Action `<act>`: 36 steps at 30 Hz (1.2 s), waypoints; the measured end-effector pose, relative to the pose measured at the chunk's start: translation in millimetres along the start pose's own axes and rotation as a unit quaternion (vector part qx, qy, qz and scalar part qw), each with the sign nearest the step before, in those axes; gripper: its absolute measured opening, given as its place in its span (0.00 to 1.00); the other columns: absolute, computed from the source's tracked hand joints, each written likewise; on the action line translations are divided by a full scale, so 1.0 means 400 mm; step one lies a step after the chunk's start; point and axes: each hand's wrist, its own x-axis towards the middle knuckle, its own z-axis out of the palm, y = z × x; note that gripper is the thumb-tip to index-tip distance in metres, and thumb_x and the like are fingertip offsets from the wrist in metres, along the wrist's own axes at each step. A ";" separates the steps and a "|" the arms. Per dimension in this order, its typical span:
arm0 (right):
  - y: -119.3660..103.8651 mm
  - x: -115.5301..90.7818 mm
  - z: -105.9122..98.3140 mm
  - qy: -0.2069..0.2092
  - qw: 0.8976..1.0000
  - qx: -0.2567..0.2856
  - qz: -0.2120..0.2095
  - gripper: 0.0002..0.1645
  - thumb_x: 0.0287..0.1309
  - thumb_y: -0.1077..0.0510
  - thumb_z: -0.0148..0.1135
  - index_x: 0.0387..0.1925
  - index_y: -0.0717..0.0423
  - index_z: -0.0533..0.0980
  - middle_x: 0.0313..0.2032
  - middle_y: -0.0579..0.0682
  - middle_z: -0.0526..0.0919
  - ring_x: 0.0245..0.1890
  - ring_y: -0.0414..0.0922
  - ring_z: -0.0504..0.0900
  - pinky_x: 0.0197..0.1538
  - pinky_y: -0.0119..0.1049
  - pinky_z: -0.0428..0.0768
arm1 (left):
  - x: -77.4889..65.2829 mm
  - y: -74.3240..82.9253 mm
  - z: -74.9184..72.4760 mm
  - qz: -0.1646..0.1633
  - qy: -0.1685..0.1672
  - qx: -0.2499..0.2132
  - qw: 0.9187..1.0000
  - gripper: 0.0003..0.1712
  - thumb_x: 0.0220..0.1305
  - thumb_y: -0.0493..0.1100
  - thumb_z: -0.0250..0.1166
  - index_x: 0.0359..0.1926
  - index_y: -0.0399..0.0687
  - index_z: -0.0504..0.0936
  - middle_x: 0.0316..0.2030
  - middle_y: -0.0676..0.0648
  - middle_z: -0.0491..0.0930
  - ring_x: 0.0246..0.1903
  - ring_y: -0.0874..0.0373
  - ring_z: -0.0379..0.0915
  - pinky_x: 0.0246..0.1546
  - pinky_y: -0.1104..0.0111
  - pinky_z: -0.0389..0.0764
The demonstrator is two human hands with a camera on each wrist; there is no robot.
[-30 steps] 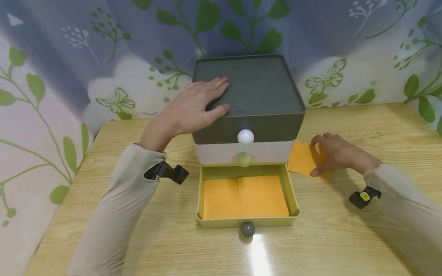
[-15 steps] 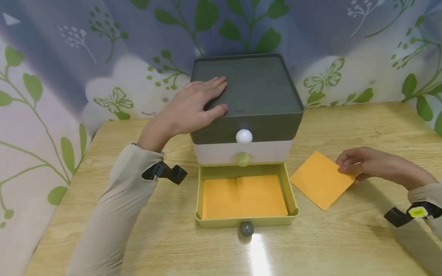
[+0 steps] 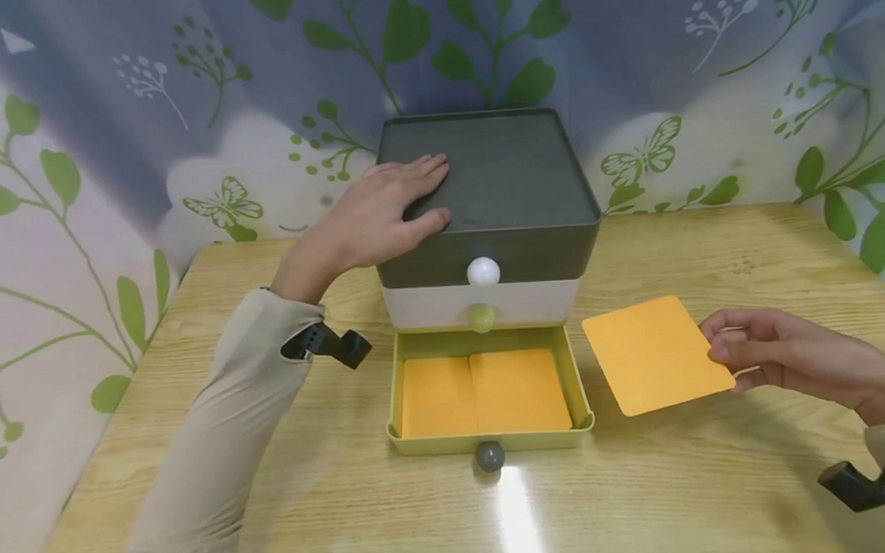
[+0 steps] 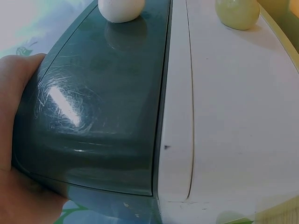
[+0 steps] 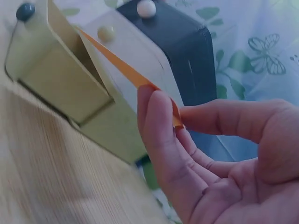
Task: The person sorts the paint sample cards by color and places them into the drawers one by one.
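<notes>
My left hand [image 3: 382, 209] rests flat on the dark grey top of a small three-tier drawer box [image 3: 497, 173], thumb near its front edge. The bottom yellow-green drawer [image 3: 490, 443] is pulled out, with two orange square sheets [image 3: 519, 389] lying side by side in it. To the right of the drawer, my right hand [image 3: 780, 355] pinches a square orange sheet [image 3: 653, 353] by its right corner between thumb and fingers. In the right wrist view the sheet [image 5: 119, 65] appears edge-on, reaching toward the drawer.
The box stands on a wooden table [image 3: 334, 499] against a patterned curtain [image 3: 252, 86]. A white knob [image 3: 483, 272] and a green knob [image 3: 481, 317] stick out of the upper tiers. A grey knob [image 3: 490, 456] fronts the open drawer.
The right hand has drawn the orange sheet from beside the box out to the right and lifted it, turning it. The left hand stays on the box top.
</notes>
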 end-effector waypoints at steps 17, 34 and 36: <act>-0.010 0.055 0.076 -0.048 0.996 0.068 -0.009 0.18 0.73 0.70 0.36 0.53 0.58 0.70 0.45 0.49 0.79 0.43 0.43 0.81 0.47 0.41 0.82 | 0.002 0.001 0.000 -0.002 0.001 0.001 1.000 0.38 0.72 0.57 0.46 0.74 0.40 0.54 0.74 0.44 0.49 0.73 0.52 0.44 0.71 0.60 0.46; 0.021 0.099 0.140 0.106 0.973 -0.195 0.056 0.34 0.59 0.60 0.65 0.62 0.67 0.62 0.51 0.59 0.72 0.43 0.46 0.78 0.41 0.41 0.81 | 0.000 -0.003 0.001 0.000 0.005 -0.002 1.000 0.38 0.72 0.57 0.46 0.74 0.40 0.54 0.74 0.44 0.50 0.73 0.52 0.45 0.71 0.59 0.47; 0.030 0.112 0.154 0.100 0.959 -0.264 0.010 0.45 0.51 0.57 0.73 0.65 0.66 0.60 0.56 0.64 0.67 0.50 0.54 0.75 0.43 0.46 0.80 | 0.000 -0.003 0.001 0.000 0.005 -0.003 1.000 0.38 0.72 0.56 0.47 0.74 0.40 0.54 0.74 0.44 0.50 0.73 0.52 0.45 0.71 0.59 0.47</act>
